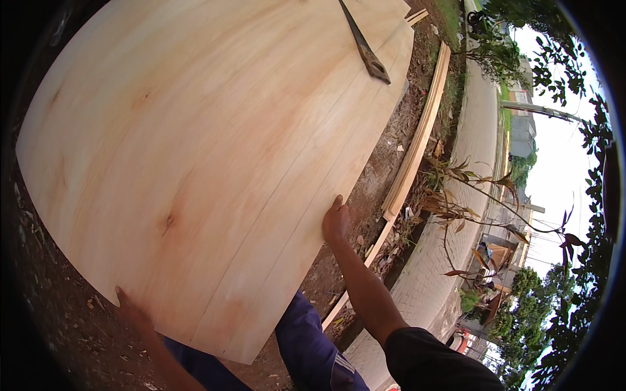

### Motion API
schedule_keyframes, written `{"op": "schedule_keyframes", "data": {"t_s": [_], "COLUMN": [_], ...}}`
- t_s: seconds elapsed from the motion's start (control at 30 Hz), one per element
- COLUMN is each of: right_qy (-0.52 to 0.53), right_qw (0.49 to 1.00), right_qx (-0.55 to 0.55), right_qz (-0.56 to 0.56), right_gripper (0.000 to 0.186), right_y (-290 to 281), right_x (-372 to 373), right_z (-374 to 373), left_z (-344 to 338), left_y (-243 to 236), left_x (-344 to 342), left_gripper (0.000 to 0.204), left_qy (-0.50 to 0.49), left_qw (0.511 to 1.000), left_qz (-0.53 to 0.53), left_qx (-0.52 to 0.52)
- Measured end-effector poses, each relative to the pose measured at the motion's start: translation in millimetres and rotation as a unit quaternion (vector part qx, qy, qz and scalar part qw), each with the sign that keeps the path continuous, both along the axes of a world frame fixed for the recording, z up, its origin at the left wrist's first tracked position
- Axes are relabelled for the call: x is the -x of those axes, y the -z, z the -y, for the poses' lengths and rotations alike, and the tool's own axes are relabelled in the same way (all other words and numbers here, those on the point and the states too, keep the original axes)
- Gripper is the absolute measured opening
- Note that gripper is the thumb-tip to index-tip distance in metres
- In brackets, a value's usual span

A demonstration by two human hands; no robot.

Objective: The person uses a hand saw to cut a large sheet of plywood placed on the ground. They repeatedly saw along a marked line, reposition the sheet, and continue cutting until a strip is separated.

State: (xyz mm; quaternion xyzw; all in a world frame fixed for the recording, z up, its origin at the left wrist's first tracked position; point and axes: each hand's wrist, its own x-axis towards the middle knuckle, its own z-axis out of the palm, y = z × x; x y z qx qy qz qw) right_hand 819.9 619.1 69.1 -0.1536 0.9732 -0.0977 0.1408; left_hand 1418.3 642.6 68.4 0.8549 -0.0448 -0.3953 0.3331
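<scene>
A large pale plywood sheet [215, 143] fills most of the view, with long pencil lines drawn near its right side. My right hand [336, 220] grips its right edge, thumb on top and the other fingers hidden beneath. At the lower left, my left hand [135, 314] holds the opposite edge near the close end, its fingers partly out of sight. A handsaw [368, 55] with a dark blade and worn handle lies on the sheet toward the far right, away from both hands.
Long wooden strips [420, 137] lie on the dirt ground right of the sheet. Beyond them are a leafy sapling [486, 186] and a paved road [475, 130]. My legs in blue trousers [313, 345] are close under the sheet's near end.
</scene>
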Motion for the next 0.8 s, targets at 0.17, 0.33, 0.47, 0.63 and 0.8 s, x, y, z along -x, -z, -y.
{"op": "schedule_keyframes", "data": {"t_s": [0.17, 0.33, 0.47, 0.63, 0.8], "right_qy": [0.025, 0.036, 0.033, 0.030, 0.009], "right_qw": [0.999, 0.998, 0.998, 0.997, 0.998], "right_qx": [0.006, 0.019, 0.020, 0.022, 0.034], "right_qz": [0.024, 0.057, 0.059, 0.060, 0.046], "right_gripper": [0.071, 0.071, 0.071, 0.072, 0.075], "right_y": [-20, -49, -58, -40, -32], "right_x": [-1, 4, 6, 11, 37], "right_z": [-1, 7, 12, 11, 28], "left_z": [13, -2, 5, 42, 24], "left_y": [-46, -71, -80, -124, -83], "left_x": [3, -11, -4, 48, 26], "left_gripper": [0.077, 0.078, 0.074, 0.066, 0.066], "left_qy": [0.008, 0.067, 0.025, 0.048, 0.121], "left_qw": [0.998, 0.996, 0.995, 0.990, 0.973], "left_qz": [-0.018, 0.063, 0.086, 0.135, 0.193], "left_qx": [-0.052, -0.008, -0.040, 0.008, -0.014]}}
